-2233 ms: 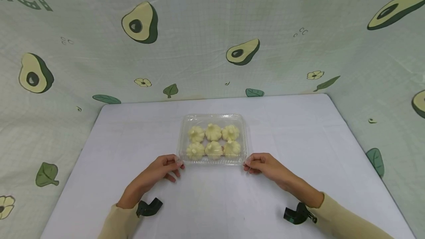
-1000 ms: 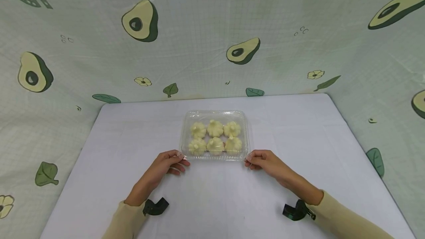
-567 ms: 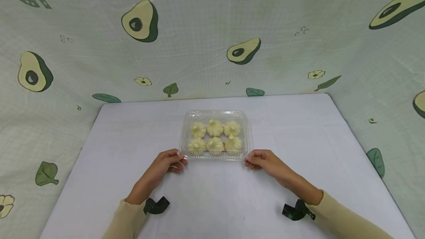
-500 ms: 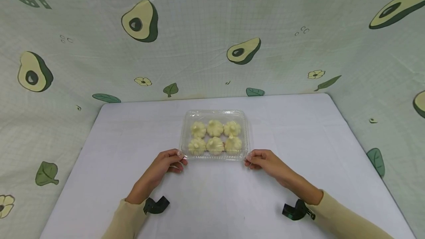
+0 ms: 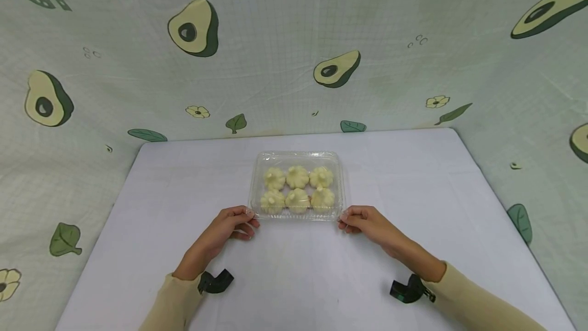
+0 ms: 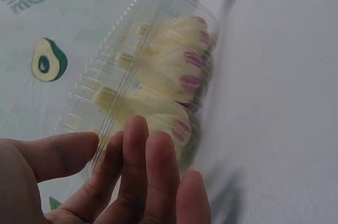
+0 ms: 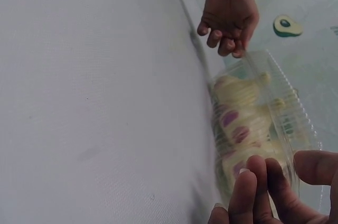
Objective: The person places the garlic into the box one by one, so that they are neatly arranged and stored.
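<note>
A clear plastic clamshell box (image 5: 298, 157) with its lid down sits at the middle of the table in the head view. Inside it, several pale garlic bulbs (image 5: 297, 176) stand in two rows; purple patches show on their sides in both wrist views. My left hand (image 5: 225, 226) pinches the rim at the box's near left corner between thumb and index finger, its other fingers spread below. At the near right corner, my right hand (image 5: 369, 225) pinches the rim the same way. Whether the box touches the table is hard to tell.
A white cloth covers the table (image 5: 294, 275). Behind and beside it hangs a pale curtain (image 5: 271, 29) printed with avocados and leaves. Each wrist carries a black camera mount, the left mount (image 5: 216, 281) and the right mount (image 5: 409, 290).
Since the oldest frame the box has shifted slightly away from me and a little right, both hands moving with it. Over the last second box and hands have stayed nearly still.
</note>
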Tool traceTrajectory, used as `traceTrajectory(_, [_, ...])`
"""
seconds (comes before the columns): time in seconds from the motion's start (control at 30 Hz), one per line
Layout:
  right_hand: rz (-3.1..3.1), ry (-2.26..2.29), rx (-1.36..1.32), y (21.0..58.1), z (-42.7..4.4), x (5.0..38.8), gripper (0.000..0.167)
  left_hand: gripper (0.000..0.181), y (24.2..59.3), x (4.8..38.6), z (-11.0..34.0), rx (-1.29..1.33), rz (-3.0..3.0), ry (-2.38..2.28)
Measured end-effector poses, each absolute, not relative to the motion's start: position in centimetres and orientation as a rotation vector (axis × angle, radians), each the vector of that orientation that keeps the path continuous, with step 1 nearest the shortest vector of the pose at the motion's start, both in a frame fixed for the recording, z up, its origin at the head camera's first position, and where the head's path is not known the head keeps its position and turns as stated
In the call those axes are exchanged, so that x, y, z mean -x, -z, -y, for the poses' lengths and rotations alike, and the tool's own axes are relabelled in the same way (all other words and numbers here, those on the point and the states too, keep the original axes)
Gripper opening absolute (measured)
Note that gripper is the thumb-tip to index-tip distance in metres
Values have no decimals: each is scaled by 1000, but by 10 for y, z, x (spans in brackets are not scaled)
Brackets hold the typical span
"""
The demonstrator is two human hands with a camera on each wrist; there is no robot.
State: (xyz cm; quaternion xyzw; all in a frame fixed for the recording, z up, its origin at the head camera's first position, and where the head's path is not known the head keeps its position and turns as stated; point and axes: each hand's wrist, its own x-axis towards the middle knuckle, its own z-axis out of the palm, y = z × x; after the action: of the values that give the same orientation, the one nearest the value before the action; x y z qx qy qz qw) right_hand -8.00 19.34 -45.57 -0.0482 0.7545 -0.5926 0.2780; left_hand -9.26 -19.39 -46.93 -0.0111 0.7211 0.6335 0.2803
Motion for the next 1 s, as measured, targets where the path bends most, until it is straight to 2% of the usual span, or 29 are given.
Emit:
traceTrajectory(0.2, [-2029, 1627, 111, 457, -191, 80, 26, 31, 469, 92, 193, 38, -1929, -1707])
traceTrajectory(0.5, [-2045, 1694, 53, 462, -185, 78, 26, 21, 470, 91, 192, 81, -1929, -1723])
traceTrajectory(1.0, [-2054, 1761, 35, 463, -182, 74, 25, 22, 470, 90, 192, 69, -1928, -1731])
